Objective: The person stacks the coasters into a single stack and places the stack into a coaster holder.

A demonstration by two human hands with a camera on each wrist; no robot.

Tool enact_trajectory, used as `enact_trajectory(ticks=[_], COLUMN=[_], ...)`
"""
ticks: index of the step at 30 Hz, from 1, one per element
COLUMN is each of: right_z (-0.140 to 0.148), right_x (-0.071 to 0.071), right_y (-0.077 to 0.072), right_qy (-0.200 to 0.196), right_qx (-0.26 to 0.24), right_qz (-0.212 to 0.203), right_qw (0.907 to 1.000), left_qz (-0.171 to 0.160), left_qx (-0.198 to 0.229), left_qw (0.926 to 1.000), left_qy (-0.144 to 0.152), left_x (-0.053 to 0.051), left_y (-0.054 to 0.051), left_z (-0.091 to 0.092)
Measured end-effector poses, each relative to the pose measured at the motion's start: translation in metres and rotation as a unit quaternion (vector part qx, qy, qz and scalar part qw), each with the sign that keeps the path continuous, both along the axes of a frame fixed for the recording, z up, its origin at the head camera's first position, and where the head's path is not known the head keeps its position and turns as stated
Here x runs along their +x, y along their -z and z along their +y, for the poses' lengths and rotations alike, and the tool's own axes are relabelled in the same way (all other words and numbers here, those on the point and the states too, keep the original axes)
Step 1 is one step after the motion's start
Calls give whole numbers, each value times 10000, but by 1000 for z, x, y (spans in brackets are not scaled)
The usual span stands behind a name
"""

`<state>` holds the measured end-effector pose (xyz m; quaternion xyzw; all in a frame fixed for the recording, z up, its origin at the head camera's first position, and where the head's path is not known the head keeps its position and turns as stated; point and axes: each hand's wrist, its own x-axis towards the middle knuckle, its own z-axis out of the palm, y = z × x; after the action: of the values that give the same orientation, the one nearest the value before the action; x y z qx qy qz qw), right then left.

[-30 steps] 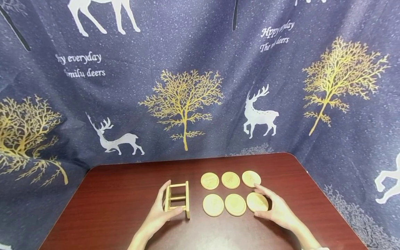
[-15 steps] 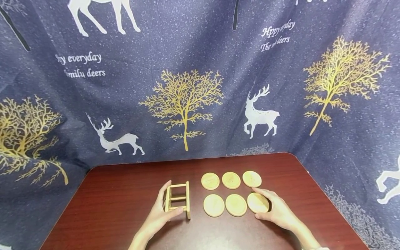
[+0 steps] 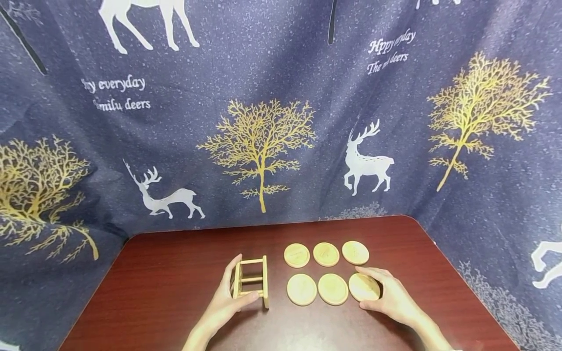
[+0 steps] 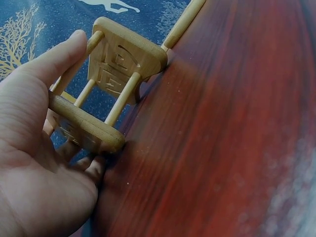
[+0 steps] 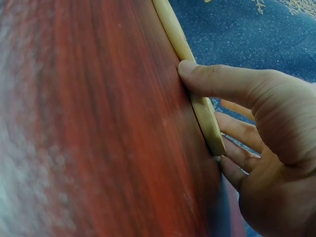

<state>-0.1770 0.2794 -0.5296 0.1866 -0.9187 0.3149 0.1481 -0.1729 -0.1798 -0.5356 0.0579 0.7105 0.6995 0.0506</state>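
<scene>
A small wooden coaster rack with rods between two carved end pieces stands on the table. My left hand grips its left end, thumb over a near rod; the carved end piece shows beside the palm in the left wrist view. To the right lie two rows of round wooden coasters. My right hand pinches the near-row right coaster by its rim. In the right wrist view, the thumb of the right hand presses the edge of that coaster, which lies flat on the table.
Two more coasters, a left one and a middle one, lie in the near row. The far row holds three coasters, left, middle and right. A blue deer-print cloth hangs behind the dark red table.
My right thumb and fingers have drawn in around the near-row right coaster's rim. The left hand keeps its hold on the rack. The whole view has shifted slightly.
</scene>
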Motion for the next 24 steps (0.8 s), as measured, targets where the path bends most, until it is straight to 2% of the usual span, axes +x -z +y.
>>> enact_trajectory(ticks=[8, 24], right_z=[0, 1], right_x=[0, -2], right_y=[-1, 3], right_qy=[-10, 20], right_qx=[64, 2], right_qz=[113, 419], right_qw=[9999, 9991], left_qz=[141, -41], left_qx=[-192, 61], left_qw=[9997, 10000], left_qy=[-82, 28], left_x=[-1, 0], left_y=[0, 1], left_z=[0, 1])
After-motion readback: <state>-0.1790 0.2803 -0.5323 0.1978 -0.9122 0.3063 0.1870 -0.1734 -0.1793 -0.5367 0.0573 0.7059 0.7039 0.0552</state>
